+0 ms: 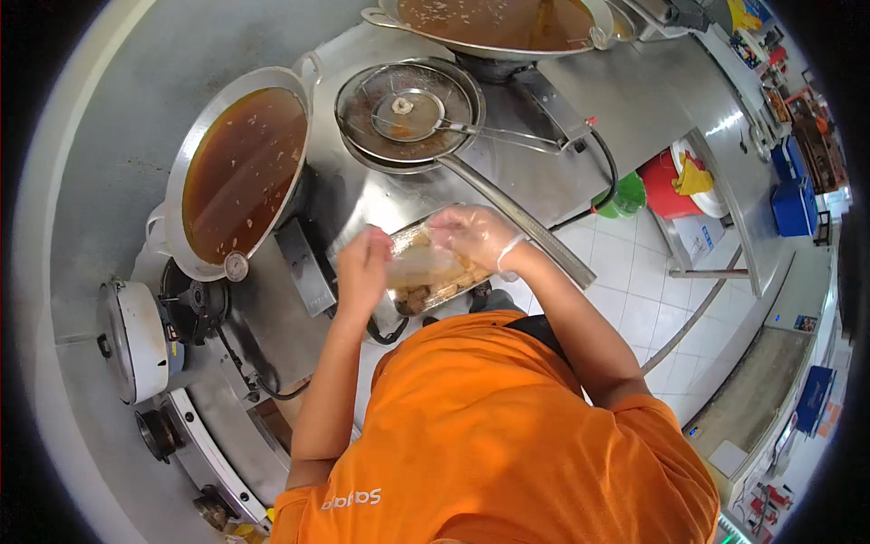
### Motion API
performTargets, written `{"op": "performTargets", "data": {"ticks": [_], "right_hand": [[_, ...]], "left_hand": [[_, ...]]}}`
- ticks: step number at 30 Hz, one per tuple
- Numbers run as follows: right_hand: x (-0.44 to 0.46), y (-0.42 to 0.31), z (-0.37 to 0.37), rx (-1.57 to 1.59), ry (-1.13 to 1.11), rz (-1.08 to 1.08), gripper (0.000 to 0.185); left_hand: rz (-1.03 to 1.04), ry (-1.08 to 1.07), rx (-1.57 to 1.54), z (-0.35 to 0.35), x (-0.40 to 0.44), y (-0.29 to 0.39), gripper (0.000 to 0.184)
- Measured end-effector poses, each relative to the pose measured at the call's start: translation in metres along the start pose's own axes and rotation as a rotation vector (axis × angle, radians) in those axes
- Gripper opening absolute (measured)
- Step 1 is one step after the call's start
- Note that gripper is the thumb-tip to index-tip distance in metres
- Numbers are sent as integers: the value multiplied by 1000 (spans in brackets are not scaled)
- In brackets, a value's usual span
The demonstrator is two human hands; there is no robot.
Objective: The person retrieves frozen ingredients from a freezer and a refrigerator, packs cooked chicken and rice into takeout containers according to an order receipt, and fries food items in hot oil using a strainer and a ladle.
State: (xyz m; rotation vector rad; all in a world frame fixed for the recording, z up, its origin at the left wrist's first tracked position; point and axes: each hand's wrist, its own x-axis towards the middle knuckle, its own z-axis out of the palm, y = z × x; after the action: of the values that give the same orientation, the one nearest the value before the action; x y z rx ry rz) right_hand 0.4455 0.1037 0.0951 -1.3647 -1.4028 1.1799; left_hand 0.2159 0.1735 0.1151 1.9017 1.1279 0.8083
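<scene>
My left hand (364, 270) is bare, its fingers curled in at the left edge of a metal tray (453, 292). Over the tray's right side, my right hand (476, 238) wears a clear plastic glove with a white band at the wrist; its fingers are bent together. Between the two hands is a see-through, blurred film (415, 266), perhaps thin plastic; its exact kind does not show. Brown fried-looking pieces of food (417, 297) lie in the tray below. What the fingertips pinch is too blurred to name.
A wok of brown oil (245, 172) with a thermometer (236, 265) stands left, another wok (498, 20) at the back. A round strainer (367, 118) with a smaller skimmer (408, 113) rests ahead, its long handle (517, 213) reaching past my right forearm. Red bucket (666, 181) at right.
</scene>
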Motion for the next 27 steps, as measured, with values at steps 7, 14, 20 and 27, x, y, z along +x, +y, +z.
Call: {"op": "performTargets", "data": {"ticks": [7, 14, 20, 27], "right_hand": [[18, -9, 72, -631, -56, -351, 32], [1, -1, 72, -859, -31, -423, 39], [-8, 13, 69, -782, 20, -479, 37], [-22, -16, 43, -634, -13, -298, 81]], "left_hand": [[-411, 172, -684, 10, 11, -12, 45], [-691, 488, -1026, 0, 28, -22, 42], [-619, 520, -885, -16, 32, -37, 40], [-232, -29, -612, -31, 4, 10, 38]]}}
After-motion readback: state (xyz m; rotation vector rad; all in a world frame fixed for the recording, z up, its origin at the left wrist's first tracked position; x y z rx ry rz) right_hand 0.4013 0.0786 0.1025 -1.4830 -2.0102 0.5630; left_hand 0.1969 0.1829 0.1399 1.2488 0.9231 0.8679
